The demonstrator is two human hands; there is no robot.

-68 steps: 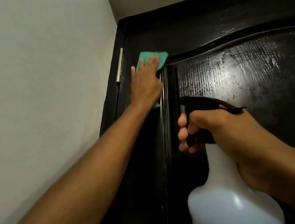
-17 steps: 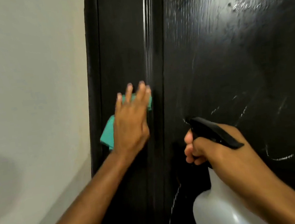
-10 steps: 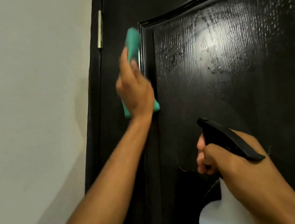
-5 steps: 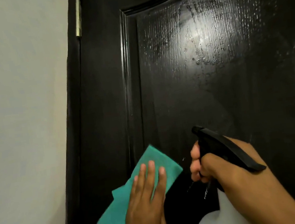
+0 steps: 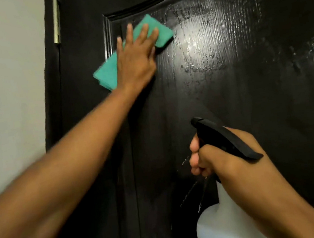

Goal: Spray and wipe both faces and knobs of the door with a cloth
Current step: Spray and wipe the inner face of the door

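My left hand [image 5: 136,62] lies flat, fingers straight and spread, pressing the folded green cloth [image 5: 108,74] against the dark door [image 5: 266,86] at the upper left corner of its raised panel. The cloth sticks out past my fingertips up and to the right, and past my wrist down to the left. My right hand [image 5: 229,161] has a clenched grip round the neck of the spray bottle [image 5: 219,227], fingers curled at its black trigger head, lower right, apart from the cloth. Wet streaks shine on the panel. A hinge [image 5: 55,22] sits at the door's left edge beside the pale wall [image 5: 6,77].
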